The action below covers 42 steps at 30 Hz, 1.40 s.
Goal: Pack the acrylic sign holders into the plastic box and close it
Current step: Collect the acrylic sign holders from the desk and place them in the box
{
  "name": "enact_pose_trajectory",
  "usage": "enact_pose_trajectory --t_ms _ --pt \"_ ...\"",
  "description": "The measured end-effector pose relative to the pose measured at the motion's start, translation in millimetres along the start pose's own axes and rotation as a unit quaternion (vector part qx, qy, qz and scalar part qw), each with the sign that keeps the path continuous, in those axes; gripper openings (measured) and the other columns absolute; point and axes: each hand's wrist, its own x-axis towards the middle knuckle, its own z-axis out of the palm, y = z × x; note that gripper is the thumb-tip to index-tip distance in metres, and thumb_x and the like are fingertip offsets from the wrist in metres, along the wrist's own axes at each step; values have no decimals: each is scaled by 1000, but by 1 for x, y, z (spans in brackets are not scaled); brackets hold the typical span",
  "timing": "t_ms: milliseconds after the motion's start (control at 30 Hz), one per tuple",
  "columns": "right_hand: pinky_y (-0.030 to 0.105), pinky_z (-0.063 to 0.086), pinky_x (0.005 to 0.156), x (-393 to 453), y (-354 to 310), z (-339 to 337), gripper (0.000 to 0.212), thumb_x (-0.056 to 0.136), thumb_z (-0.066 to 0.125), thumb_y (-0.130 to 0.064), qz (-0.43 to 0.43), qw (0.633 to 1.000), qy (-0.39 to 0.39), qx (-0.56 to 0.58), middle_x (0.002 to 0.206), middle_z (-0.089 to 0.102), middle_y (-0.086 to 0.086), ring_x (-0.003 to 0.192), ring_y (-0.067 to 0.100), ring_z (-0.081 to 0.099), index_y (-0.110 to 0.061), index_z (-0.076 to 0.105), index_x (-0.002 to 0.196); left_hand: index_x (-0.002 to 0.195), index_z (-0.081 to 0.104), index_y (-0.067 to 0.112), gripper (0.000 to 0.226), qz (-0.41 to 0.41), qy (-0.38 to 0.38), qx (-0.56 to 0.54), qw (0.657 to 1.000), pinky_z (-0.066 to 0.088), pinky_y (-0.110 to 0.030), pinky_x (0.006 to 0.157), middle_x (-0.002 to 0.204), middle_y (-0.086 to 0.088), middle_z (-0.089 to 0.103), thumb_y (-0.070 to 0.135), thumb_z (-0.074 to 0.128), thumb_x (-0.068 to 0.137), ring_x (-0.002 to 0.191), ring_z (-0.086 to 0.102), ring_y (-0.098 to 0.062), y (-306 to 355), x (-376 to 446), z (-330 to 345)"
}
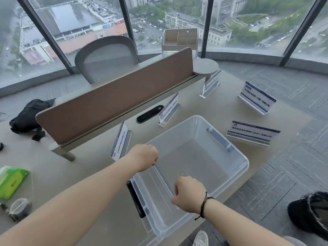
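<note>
The clear plastic box stands open on the desk in front of me, with nothing lying on its floor. Over its near-left side I hold one clear acrylic sign holder by its two ends, tilted down into the box. My left hand grips the far end and my right hand grips the near end. Several more sign holders with blue and white inserts stand on the desk: one left of the box, one behind it, and others to the right. I see no lid.
A brown desk divider runs behind the box, with a grey chair beyond it. A black bag, a green packet and a tape roll lie at the left. The desk edge drops to carpet on the right.
</note>
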Motion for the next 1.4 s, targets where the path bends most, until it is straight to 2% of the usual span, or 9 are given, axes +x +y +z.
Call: enact_pose_trajectory --t_ms 67,167,300,467,533,633,1100,1300,1400 --pt "28 44 58 4 -6 9 6 67 55 -19 10 1000 -11 -6 68 54 3 69 32 59 -14 51 69 99 71 17 17 1 -6 2 1000 43 -30 65 110 -4 62 14 55 95 92 63 -30 -1 2 13" --pt "28 38 62 11 -16 21 21 73 55 -16 20 999 -17 -20 66 45 2 68 30 50 -18 37 63 96 70 12 17 -4 -19 7 1000 43 -31 63 107 -8 62 7 54 92 88 63 -32 -2 3 26" --pt "29 38 63 17 -30 36 26 78 53 -10 18 999 -30 -30 65 41 0 70 30 49 -19 34 63 71 53 10 20 -2 -40 19 999 41 -33 59 100 -13 65 -4 52 84 83 64 -33 2 4 31" --pt "30 40 63 22 -38 46 23 81 52 -8 25 997 -56 -38 68 45 1 70 30 51 -18 37 66 89 65 7 18 -22 -60 11 998 45 -35 65 105 -14 66 -7 53 85 93 67 -34 1 2 36" --pt "30 42 64 24 -40 49 18 82 51 -8 29 997 -63 -42 67 42 0 70 29 51 -17 41 70 99 66 1 21 -35 -68 7 997 49 -36 72 108 -14 65 -8 51 86 98 66 -34 2 1 37" --pt "30 42 63 25 -44 54 24 83 49 -6 35 996 -72 -43 66 42 0 69 28 51 -18 37 66 103 65 1 26 -44 -70 1 997 47 -33 72 112 -13 63 -10 49 86 101 65 -33 3 -2 33" --pt "29 40 61 24 -50 58 29 84 53 -8 63 994 -72 -43 65 43 -3 69 27 51 -19 36 64 99 66 2 32 -34 -55 -22 998 55 -37 80 106 -12 67 -14 48 78 95 68 -31 -5 -4 44" --pt "30 42 65 27 -50 58 22 85 51 -9 77 992 -90 -42 80 53 2 74 26 51 -20 38 71 101 66 -2 30 -21 -61 -25 998 55 -36 75 107 -16 67 -13 50 79 96 68 -33 -9 -7 43" --pt "28 42 64 27 -51 58 26 85 50 -9 85 990 -105 -51 76 52 1 71 26 52 -20 36 67 97 67 1 24 -19 -70 -34 997 50 -35 68 108 -17 66 -7 51 81 95 68 -33 -11 -8 44"
